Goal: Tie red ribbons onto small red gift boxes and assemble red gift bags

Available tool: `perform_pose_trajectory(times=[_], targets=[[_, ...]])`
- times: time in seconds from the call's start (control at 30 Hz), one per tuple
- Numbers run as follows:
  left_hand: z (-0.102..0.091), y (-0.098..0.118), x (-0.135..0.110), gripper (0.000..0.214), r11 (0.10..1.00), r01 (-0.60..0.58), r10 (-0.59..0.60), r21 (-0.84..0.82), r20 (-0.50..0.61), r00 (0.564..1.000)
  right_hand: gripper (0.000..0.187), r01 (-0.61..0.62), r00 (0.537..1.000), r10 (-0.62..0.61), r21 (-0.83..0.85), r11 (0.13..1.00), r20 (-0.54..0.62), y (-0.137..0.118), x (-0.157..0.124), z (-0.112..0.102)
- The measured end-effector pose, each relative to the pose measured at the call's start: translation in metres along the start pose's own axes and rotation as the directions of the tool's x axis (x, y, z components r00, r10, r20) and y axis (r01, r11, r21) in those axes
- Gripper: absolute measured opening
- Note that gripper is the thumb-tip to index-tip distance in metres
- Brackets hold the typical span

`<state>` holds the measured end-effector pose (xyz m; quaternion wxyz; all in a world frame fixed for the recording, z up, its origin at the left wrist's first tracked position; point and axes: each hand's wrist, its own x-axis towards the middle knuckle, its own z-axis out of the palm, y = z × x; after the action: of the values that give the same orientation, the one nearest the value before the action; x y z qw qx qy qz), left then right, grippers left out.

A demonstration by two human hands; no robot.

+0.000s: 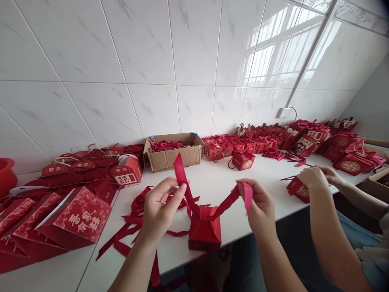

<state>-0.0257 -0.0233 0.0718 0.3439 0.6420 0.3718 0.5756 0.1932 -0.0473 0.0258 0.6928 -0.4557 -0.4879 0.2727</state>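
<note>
A small red gift box (204, 232) stands at the near edge of the white table (212, 182). A red ribbon (184, 184) runs through its top, one end going up to each side. My left hand (160, 207) pinches the left end of the ribbon, which sticks up past my fingers. My right hand (258, 205) pinches the right end (243, 194). Both ends are pulled apart above the box. Loose red ribbons (136, 219) lie under my left wrist.
Another person's hands (319, 178) work on a red box (299, 190) at the right. A cardboard box (173, 152) of ribbons stands by the tiled wall. Several finished red boxes (243, 148) line the back right. Flat red bags (73, 219) lie at the left.
</note>
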Motion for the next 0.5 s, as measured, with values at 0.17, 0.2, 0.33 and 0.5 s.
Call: perform_pose_trajectory(times=[0.17, 0.2, 0.33, 0.5], targets=[[0.006, 0.008, 0.008, 0.015, 1.000, 0.000, 0.001, -0.016, 0.024, 1.000, 0.023, 0.013, 1.000, -0.013, 0.020, 1.000, 0.003, -0.013, 0.009, 0.010], [0.008, 0.007, 0.009, 0.015, 1.000, 0.007, -0.007, -0.020, 0.018, 1.000, 0.021, 0.027, 1.000, -0.027, 0.033, 0.999, -0.007, -0.016, 0.011, 0.012], [0.013, 0.003, 0.012, 0.014, 0.999, 0.008, -0.010, -0.053, -0.049, 0.999, 0.021, 0.073, 0.997, -0.073, 0.048, 0.996, -0.010, -0.026, 0.017, 0.020], [0.017, 0.004, 0.013, 0.018, 0.997, -0.001, -0.009, -0.083, -0.113, 0.994, 0.025, 0.135, 0.990, -0.134, 0.004, 0.991, -0.038, -0.029, 0.023, 0.024]])
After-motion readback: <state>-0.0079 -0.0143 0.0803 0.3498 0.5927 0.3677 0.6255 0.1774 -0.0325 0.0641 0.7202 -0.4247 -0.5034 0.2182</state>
